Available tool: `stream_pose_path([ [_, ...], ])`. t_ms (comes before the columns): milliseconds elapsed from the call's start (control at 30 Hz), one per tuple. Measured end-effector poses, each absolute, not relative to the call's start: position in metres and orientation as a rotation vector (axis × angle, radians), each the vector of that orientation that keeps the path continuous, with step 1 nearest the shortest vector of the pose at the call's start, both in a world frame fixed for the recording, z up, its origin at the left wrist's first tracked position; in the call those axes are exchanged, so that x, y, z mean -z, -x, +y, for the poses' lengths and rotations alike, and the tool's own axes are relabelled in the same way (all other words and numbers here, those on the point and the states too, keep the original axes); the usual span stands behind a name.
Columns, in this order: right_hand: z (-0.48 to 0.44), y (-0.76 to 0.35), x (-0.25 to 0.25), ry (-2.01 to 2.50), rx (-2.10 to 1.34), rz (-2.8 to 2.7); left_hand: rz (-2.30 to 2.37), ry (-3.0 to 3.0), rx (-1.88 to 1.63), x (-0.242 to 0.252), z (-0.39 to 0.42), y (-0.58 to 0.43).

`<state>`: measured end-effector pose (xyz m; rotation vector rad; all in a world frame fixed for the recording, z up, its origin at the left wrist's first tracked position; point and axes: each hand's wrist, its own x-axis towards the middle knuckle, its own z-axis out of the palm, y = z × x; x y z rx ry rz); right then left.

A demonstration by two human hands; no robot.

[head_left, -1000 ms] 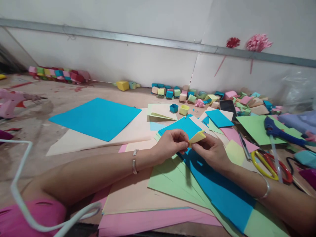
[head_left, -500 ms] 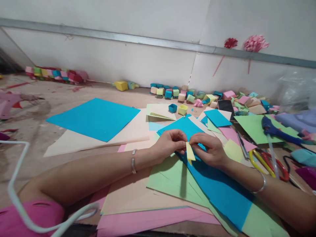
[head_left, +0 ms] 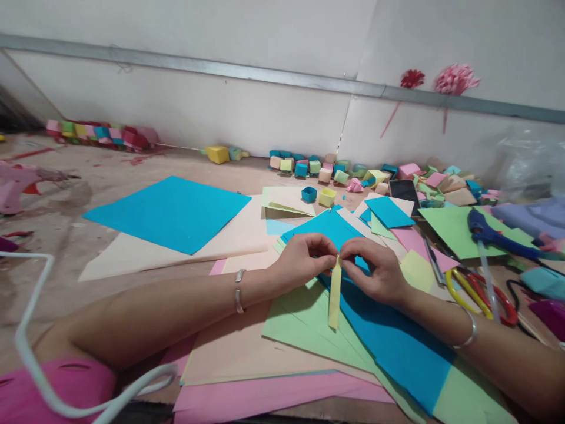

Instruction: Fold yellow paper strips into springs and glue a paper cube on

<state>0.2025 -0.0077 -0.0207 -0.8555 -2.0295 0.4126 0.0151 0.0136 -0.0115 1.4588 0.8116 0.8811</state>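
Note:
A narrow yellow paper strip [head_left: 335, 297] hangs down between my hands, its top end pinched by the fingertips of both. My left hand [head_left: 305, 257] is closed on it from the left side, and my right hand [head_left: 376, 268] from the right. The exact fold at the top is hidden by the fingers. Beneath the hands lie a long blue sheet [head_left: 397, 338] and pale green sheets [head_left: 300, 318]. Behind them stand a small blue paper box [head_left: 309, 194] and a small yellow paper box [head_left: 327, 197].
Scissors with yellow and red handles [head_left: 507, 306] and a blue glue gun [head_left: 489, 232] lie at right, near a phone [head_left: 404, 193]. Several paper cubes [head_left: 304, 166] line the wall. A large blue sheet [head_left: 170, 215] lies left, and a white cable [head_left: 33, 318] crosses the lower left.
The yellow strip, which was tilted and looked short, now hangs nearly straight down and shows more of its length. Both hands stay in about the same place.

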Motion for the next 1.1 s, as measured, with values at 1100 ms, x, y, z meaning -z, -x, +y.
stream_pose_path([
  [1100, -0.019, -0.196, 0.013, 1.192, -0.737, -1.769, 0.718, -1.391, -0.823, 0.008, 0.013, -0.014],
])
